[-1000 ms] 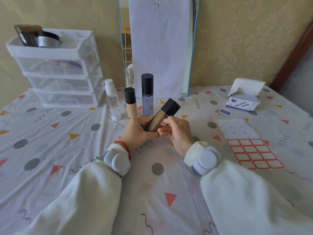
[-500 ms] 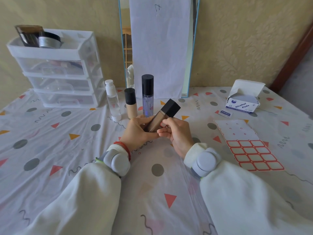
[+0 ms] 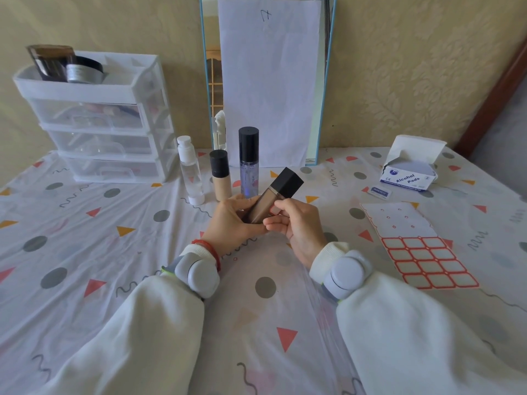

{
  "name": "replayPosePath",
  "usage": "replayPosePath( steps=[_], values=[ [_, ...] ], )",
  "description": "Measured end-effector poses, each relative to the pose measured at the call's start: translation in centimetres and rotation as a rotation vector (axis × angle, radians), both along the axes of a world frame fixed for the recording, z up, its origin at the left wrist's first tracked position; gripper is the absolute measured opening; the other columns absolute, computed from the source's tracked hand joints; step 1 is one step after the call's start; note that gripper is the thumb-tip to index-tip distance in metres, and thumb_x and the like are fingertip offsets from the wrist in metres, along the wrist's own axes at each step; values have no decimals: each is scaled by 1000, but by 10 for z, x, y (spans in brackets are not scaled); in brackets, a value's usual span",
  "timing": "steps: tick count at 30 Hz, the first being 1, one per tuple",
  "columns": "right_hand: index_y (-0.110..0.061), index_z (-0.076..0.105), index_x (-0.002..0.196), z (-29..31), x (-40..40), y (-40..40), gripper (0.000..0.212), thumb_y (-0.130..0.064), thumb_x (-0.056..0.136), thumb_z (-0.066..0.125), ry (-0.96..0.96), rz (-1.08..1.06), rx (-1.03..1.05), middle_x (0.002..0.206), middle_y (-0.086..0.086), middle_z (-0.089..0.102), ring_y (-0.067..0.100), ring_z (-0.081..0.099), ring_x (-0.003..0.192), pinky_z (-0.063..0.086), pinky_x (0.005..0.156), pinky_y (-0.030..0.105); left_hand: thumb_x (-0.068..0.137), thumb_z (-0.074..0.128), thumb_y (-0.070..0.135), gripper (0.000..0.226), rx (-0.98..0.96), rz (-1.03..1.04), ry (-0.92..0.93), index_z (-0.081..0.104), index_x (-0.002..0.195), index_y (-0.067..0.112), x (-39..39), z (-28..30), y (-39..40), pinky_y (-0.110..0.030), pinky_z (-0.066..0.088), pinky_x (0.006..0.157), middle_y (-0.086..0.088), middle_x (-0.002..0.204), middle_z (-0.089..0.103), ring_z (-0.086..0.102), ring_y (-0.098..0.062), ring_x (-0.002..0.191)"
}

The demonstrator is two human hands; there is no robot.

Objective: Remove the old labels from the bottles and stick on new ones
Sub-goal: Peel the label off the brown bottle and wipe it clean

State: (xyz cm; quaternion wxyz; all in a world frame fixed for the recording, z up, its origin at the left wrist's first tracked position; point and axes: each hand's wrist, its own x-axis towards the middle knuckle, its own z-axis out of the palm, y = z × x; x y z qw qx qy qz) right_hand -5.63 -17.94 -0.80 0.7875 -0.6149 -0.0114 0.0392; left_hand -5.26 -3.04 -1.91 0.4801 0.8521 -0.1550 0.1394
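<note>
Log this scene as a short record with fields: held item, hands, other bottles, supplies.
held item: brown bottle with black cap, tilted, above the table
left hand: grips the bottle's lower part
right hand: pinches the bottle's side
other bottles: clear bottle, beige bottle, tall bottle, upright behind the hands
supplies: label sheet, partly used; alcohol pad box, open

Four bottles (image 3: pixel 273 197), one label sheet (image 3: pixel 419 246)

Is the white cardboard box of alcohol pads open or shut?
Open. The white cardboard box of alcohol pads has its lid flap folded up and back, and grey-blue sachets show at its mouth.
</note>
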Motion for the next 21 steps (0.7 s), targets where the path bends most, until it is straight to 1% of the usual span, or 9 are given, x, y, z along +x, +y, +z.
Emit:
replayPosePath(
  steps=[5,7,9,11,13,16,17,19,21],
  values=[
    [-5,66,73,0,1,0,23,-6,90,51,8,-32,-38,58,2,67,16,68,57,52,53,19,70,83,19,43,14,2,5,71,111,19,0,0,-1,-9,43,63,5,82,54,51,-6,68],
    [-4,65,74,0,2,-1,23,-5,90,50,11,-20,-35,58,3,68,17,68,58,53,54,20,70,83,17,40,-8,-2,8,71,108,24,-1,1,-1,-9,42,62,6,81,54,51,-3,67],
    [-1,64,77,0,4,-1,22,-2,91,47,22,6,33,60,4,68,20,70,61,54,55,20,70,83,13,40,-52,-5,-1,70,103,31,-1,1,-1,-10,44,63,5,82,56,53,0,69],
    [4,61,87,2,5,-1,17,0,91,44,31,43,139,63,6,68,24,71,65,54,56,22,70,84,12,43,-96,16,-6,68,103,33,-1,2,-1,-19,49,67,-4,87,60,56,-7,74],
    [2,60,95,2,5,-1,15,-6,92,48,47,29,167,69,6,69,24,71,66,54,56,22,69,84,14,44,-88,42,-20,68,105,34,-1,3,-1,-27,51,69,-11,90,60,57,-16,76],
    [-6,63,102,2,6,-3,23,-26,92,60,82,-156,-5,84,6,69,14,64,55,50,51,21,69,84,19,44,-86,98,-30,67,106,37,0,3,-2,-34,54,76,-15,93,61,61,-24,81],
    [-8,63,98,2,6,-4,25,-31,91,62,82,-205,-48,80,5,66,12,59,49,47,48,21,68,85,18,44,-100,121,-25,69,107,34,1,3,-2,-37,54,79,-16,95,61,62,-27,83],
    [-9,63,80,5,6,-8,27,-34,89,65,81,-198,-50,66,3,58,11,52,44,43,42,20,68,85,17,45,-89,145,-25,71,110,26,1,2,-2,-40,54,82,-17,97,61,62,-28,85],
    [-12,67,68,9,2,-9,28,-32,88,67,73,-105,-40,60,2,58,11,53,46,45,44,20,68,84,17,48,-40,140,-48,70,113,23,1,1,-1,-35,52,77,-15,92,59,59,-23,82]
  ],
)
